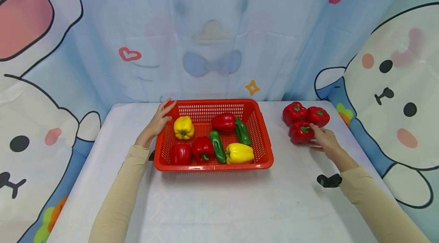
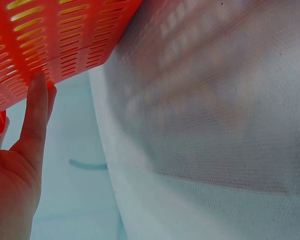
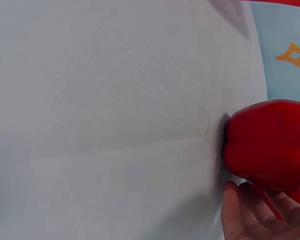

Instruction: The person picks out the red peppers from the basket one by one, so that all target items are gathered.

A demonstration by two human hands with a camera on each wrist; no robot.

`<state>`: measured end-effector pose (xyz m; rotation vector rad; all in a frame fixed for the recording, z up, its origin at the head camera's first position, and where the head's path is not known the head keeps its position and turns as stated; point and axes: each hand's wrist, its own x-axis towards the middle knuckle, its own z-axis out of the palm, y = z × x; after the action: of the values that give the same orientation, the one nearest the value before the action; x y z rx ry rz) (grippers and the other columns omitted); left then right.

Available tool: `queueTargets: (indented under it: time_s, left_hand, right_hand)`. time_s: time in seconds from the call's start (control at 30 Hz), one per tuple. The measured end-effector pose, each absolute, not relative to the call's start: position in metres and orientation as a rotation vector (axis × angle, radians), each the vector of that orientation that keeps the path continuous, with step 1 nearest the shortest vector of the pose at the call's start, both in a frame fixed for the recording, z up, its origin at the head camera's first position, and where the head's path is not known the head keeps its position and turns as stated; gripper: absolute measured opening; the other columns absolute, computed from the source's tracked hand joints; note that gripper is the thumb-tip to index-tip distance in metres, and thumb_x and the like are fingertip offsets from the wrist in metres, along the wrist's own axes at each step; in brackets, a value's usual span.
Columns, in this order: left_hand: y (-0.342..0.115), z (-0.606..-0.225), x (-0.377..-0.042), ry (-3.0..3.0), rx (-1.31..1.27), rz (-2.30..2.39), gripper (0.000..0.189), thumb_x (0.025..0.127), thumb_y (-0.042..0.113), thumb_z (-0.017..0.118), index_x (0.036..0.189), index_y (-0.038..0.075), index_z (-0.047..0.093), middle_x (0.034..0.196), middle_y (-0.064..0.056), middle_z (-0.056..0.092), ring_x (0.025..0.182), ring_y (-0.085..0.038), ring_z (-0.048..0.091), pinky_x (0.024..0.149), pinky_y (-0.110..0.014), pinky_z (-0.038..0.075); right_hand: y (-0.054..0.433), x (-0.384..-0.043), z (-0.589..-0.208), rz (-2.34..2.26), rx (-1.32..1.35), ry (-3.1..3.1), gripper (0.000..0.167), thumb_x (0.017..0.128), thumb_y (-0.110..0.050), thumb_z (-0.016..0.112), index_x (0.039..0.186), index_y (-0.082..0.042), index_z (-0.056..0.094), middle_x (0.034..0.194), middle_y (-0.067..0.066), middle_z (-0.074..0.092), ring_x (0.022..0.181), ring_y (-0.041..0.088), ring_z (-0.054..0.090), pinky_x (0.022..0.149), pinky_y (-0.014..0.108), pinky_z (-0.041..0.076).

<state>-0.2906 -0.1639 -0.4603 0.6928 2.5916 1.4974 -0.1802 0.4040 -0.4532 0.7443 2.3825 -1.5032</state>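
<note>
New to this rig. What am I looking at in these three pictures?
No machine here: a person works with two bare hands. The wide picture comes from a head-worn camera looking forward and down; the other two come from one camera on each wrist.

On the white table stands a red basket with three red peppers, two yellow peppers and two green peppers inside. Three more red peppers sit together to its right.

The left hand touches the basket's left side. The right hand touches the front pepper of that trio, fingers not closed round it.
</note>
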Motion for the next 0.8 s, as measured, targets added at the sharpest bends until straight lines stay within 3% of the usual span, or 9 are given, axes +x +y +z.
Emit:
queueTargets:
  time_s: [0.23,0.43,0.8]
  left_hand:
    - [-0.165,-0.46,-0.289,2.606,0.698,1.478,0.062,0.092,-0.002,0.039,0.153,-0.002,0.029,0.161,-0.022,0.006,0.147,-0.04,0.005,0.114,-0.06,0.01]
    - [-0.165,-0.459,-0.289,2.615,0.687,1.463,0.063,0.092,-0.001,0.04,0.153,-0.001,0.029,0.162,-0.02,0.006,0.147,-0.039,0.005,0.115,-0.059,0.009]
    - [-0.158,-0.438,-0.273,2.575,0.688,1.501,0.058,0.092,-0.01,0.036,0.15,-0.011,0.025,0.159,-0.03,0.003,0.145,-0.047,0.002,0.114,-0.062,0.007]
  right_hand:
    - [0.408,-0.175,-0.446,-1.492,0.687,2.384,0.094,0.098,-0.062,0.026,0.153,0.009,-0.002,0.153,0.038,0.018,0.136,0.05,0.033,0.103,0.05,0.04]
    - [0.412,-0.171,-0.439,-1.426,0.617,2.442,0.093,0.099,-0.061,0.025,0.152,0.013,0.005,0.15,0.038,0.026,0.132,0.05,0.039,0.1,0.05,0.043]
    - [0.419,-0.159,-0.425,-1.25,0.473,2.595,0.087,0.101,-0.059,0.028,0.147,0.014,0.023,0.142,0.039,0.037,0.121,0.05,0.05,0.087,0.044,0.054]
